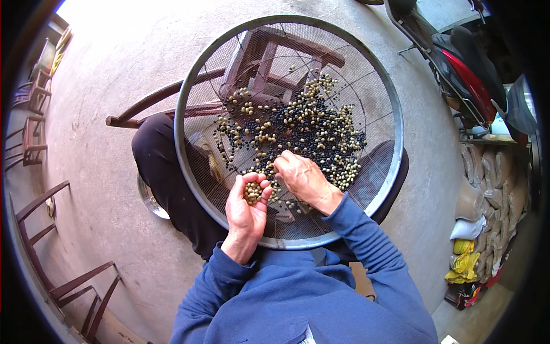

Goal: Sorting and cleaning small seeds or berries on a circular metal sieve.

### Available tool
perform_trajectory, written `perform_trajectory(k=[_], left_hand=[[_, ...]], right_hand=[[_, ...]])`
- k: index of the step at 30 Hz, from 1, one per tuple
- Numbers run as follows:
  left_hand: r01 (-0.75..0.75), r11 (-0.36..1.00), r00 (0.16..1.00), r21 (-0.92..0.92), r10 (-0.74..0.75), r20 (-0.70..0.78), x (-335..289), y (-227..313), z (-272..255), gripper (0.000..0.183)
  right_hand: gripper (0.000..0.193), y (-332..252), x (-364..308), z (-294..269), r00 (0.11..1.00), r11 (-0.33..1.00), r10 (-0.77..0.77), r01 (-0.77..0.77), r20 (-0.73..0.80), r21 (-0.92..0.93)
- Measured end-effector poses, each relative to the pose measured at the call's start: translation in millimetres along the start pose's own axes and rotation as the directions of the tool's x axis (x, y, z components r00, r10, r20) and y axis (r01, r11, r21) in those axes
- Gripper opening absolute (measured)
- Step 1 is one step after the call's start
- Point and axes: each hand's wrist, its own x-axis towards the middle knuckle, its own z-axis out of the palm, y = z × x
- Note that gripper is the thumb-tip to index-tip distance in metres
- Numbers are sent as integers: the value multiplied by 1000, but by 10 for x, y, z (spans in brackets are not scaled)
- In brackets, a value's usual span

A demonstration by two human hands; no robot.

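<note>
Pale beans (252, 194) are held in the cupped left hand (246, 215); others are scattered among black beans (298, 129) on the round mesh sieve (179, 123). Right hand (305, 178) is curled over them; whether anything is pinched cannot be told. Cupped palm should be kept level against spillage.

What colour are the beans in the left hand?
The beans are pale yellowish tan, clearest in the head view.

L grip (247, 213) cupped, R grip (305, 179) prob. pinched.
</note>
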Motion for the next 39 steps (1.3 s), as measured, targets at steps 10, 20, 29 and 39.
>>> perform_trajectory(k=[10,20,29,39], left_hand=[[2,999,1000,48,-3,27,12,-11,-27,36],[41,999,998,-20,-40,55,48,3,-58,37],[13,1000,999,20,-12,-39,-18,28,22,32],[26,1000,999,-15,-26,-27,-15,32,16,30]], right_hand=[[7,-115,10,-166,996,996,-92,91,-18,-13],[14,-579,-18,-353,974,968,-134,168,-181,188],[6,-82,-215,-317,978,985,146,-130,-152,109],[13,-118,-604,-1602,545,435,618,363,-566,824]])
